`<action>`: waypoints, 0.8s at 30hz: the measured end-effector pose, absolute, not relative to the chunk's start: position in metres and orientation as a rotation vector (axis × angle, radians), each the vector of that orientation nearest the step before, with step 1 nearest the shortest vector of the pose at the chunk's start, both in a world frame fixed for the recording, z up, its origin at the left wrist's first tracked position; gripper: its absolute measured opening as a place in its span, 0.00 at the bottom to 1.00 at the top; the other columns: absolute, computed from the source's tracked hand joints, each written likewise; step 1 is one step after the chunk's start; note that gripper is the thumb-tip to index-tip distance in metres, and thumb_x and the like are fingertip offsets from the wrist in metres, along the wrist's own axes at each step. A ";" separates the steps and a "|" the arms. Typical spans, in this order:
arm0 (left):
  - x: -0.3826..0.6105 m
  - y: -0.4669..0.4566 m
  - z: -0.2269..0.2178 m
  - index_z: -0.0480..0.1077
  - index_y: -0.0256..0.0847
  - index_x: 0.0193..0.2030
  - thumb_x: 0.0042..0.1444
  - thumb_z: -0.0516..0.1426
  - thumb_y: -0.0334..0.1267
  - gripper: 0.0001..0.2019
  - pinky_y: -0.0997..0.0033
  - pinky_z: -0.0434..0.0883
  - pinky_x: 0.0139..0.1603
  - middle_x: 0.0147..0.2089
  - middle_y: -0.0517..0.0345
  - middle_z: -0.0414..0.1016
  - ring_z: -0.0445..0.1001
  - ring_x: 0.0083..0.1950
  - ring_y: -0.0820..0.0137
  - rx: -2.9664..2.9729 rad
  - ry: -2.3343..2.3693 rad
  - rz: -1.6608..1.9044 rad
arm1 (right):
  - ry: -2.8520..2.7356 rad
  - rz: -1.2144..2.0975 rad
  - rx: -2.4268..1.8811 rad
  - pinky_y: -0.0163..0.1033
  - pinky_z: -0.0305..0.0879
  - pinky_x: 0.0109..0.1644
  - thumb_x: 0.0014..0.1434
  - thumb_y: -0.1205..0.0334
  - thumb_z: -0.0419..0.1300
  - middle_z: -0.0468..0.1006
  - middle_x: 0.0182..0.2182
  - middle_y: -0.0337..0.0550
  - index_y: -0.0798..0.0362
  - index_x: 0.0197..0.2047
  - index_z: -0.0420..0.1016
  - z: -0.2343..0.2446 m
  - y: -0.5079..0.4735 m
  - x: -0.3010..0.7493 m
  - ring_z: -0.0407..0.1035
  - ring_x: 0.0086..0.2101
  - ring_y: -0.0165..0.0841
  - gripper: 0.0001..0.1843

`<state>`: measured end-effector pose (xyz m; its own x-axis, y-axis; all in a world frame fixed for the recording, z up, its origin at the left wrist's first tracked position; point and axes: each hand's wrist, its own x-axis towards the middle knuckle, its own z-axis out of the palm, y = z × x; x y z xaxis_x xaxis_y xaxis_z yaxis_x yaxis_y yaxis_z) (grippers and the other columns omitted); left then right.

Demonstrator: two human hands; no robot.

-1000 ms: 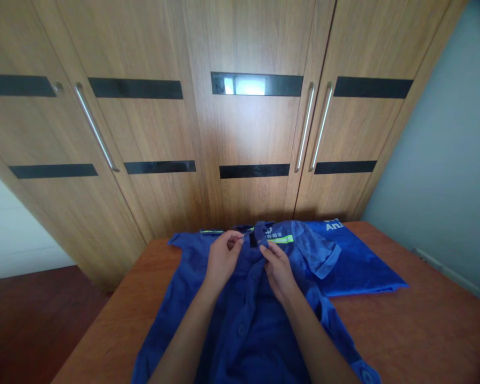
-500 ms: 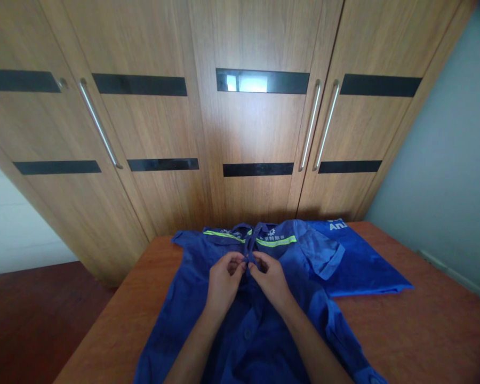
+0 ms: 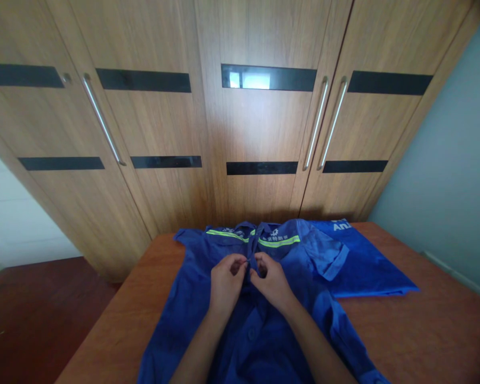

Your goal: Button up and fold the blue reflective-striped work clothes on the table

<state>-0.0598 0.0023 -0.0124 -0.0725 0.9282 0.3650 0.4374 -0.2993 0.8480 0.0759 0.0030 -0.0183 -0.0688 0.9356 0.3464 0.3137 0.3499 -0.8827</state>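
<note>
At the far left there is a dark red floor (image 3: 24, 304), then the brown table (image 3: 142, 290) pushed up against a wooden wardrobe (image 3: 164, 125). The blue shirt (image 3: 260, 309) lies spread on the table with its collar (image 3: 260, 230) away from the person, one short sleeve (image 3: 187, 236) stretched out to the left. The left hand (image 3: 226, 280) comes next, its thumb and forefinger brought together on the edge of the front strip, seemingly pinching the cloth (the exact bit between the tips is too small to make out). The right hand (image 3: 272, 278) meets it from the other side, fingers curled with a small gap inside the curl, the tips at the same strip and apparently holding it too.

As for progress, the shirt is already laid out, and the spot just below the collar seems to be in the middle of being handled. A button (image 3: 251, 334) shows farther down; whether it is fastened, I can't tell. The lower front looks loosely rumpled, so probably not finished. To the right, the other sleeve (image 3: 328, 258) overlaps a blue cloth (image 3: 370, 266) with white letters.
</note>
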 end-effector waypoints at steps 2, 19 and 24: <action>-0.059 0.002 -0.012 0.75 0.42 0.34 0.52 0.57 0.34 0.05 0.71 0.72 0.37 0.33 0.58 0.79 0.77 0.33 0.69 1.720 1.476 1.341 | -1.640 0.739 -1.156 0.31 0.53 0.25 0.47 0.69 0.55 0.61 0.18 0.28 0.53 0.37 0.67 -0.019 0.002 0.075 0.58 0.20 0.27 0.11; -0.058 0.001 -0.011 0.76 0.44 0.29 0.48 0.56 0.28 0.08 0.70 0.70 0.37 0.30 0.59 0.78 0.76 0.33 0.68 1.843 1.473 1.294 | -2.077 0.338 -1.633 0.36 0.55 0.32 0.56 0.67 0.53 0.79 0.32 0.47 0.53 0.48 0.60 -0.005 -0.015 0.070 0.74 0.32 0.39 0.15; -0.058 0.000 -0.013 0.77 0.44 0.30 0.49 0.56 0.29 0.09 0.69 0.70 0.38 0.31 0.59 0.79 0.77 0.33 0.67 1.783 1.480 1.276 | -2.102 0.331 -1.598 0.37 0.58 0.35 0.55 0.67 0.54 0.79 0.34 0.49 0.54 0.51 0.60 -0.002 -0.019 0.068 0.75 0.34 0.40 0.19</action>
